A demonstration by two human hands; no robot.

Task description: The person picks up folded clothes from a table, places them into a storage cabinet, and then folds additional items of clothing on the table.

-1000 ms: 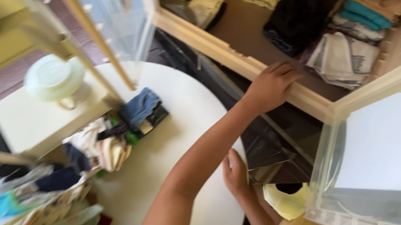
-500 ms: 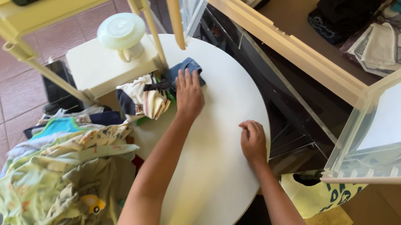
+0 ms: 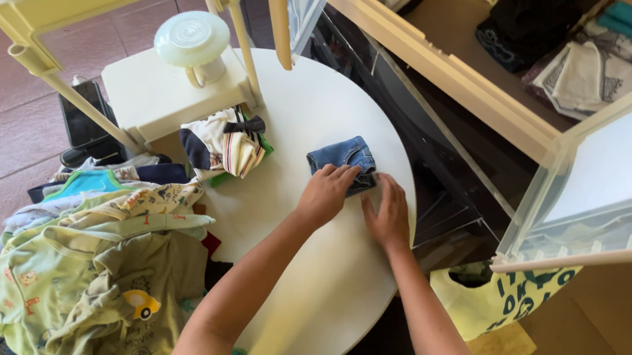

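Item: small folded denim garment (image 3: pixel 342 159), on the round white table (image 3: pixel 318 297) beside a striped cloth bundle (image 3: pixel 226 147). Your left hand (image 3: pixel 324 194) and right hand (image 3: pixel 386 217) press flat on its near edge, grasping nothing. Likely soft, light, floppy; pinch its folded edges.
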